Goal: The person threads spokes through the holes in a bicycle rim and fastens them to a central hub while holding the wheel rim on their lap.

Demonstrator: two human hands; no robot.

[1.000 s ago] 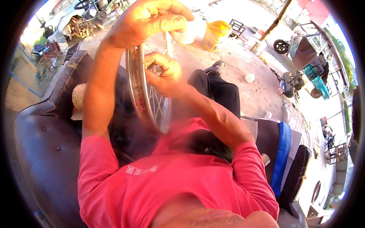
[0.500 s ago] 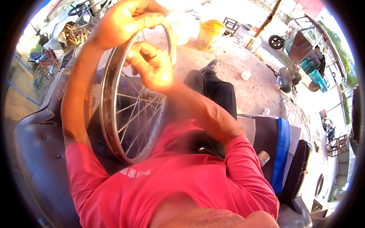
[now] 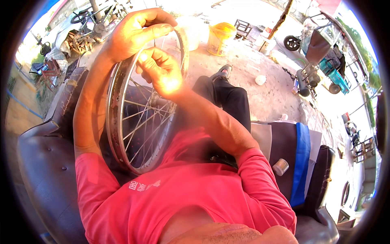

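A spoked wheel (image 3: pixel 117 126) with a worn metal rim stands tilted upright against my lap, its hub and spokes showing inside. My left hand (image 3: pixel 132 35) is bent over the top of the rim. Its thumb and fingertips come together at the rim's far edge. Inside the rim, lower down, my right hand (image 3: pixel 163 73) has its fingers curled and its thumb against the forefinger. Whatever lies in that pinch is too small to make out, and bright sun washes out part of the hand.
I sit on a dark padded sofa (image 3: pixel 48 162). Beside my right arm lie a small round tin (image 3: pixel 280 166) and a blue strip (image 3: pixel 300 162). Farther out are a yellow bucket (image 3: pixel 221 38), a small black frame stool (image 3: pixel 243 29), a wooden pole (image 3: pixel 280 20) and a teal cart (image 3: pixel 335 75).
My left hand has come down slightly toward the rim. The right hand keeps its pinch at nearly the same place, and the view has shifted a little.
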